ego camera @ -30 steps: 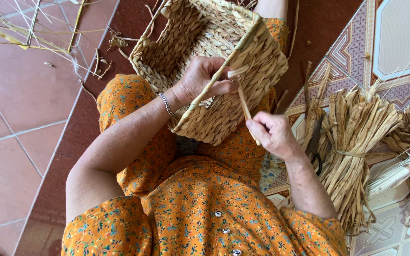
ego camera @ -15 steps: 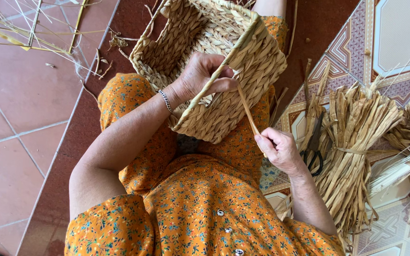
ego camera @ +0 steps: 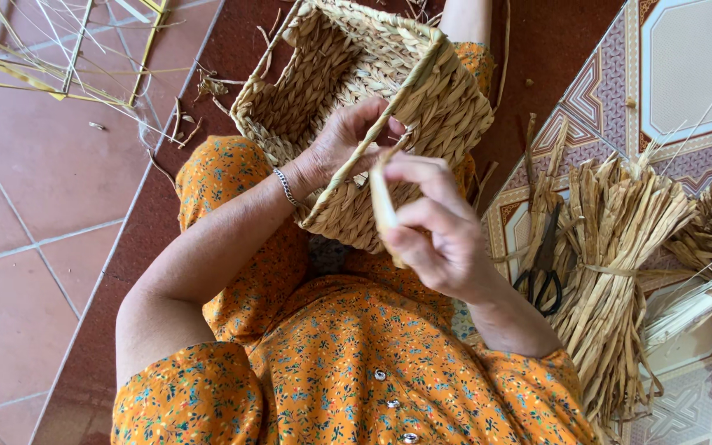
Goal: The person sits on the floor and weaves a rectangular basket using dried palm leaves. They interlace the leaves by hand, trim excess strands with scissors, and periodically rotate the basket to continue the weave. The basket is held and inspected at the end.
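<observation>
The woven basket [ego camera: 372, 107] rests tilted on the person's lap, its open mouth turned toward the tiled floor [ego camera: 35, 189] on the left of the view. It is square-cornered, made of plaited straw-coloured fibre, with a stiff rim running along the near edge.

The left hand [ego camera: 348, 136] lies against the near wall of the basket, just below the rim. Its fingers are curled and pressed onto the weave, the thumb meeting them close to the rim. A thin metal bracelet [ego camera: 286, 188] sits on this wrist.

The right hand [ego camera: 434, 227] is raised in front of the basket, nearer the camera. Its fingers are closed together, pinching a flat pale fibre strand [ego camera: 382, 202] between thumb and forefinger. The strand runs upward from the pinch toward the basket rim, where the two hands come nearly into contact.

To the right, on the patterned floor, a tied bundle of dried fibre [ego camera: 611, 264] lies beside the person's right forearm. Black-handled scissors [ego camera: 544, 264] lie just against the bundle's left side. Further bundles sit at the right edge. A yellow wire frame [ego camera: 67, 49] and loose scraps lie on the red tiles at upper left.
</observation>
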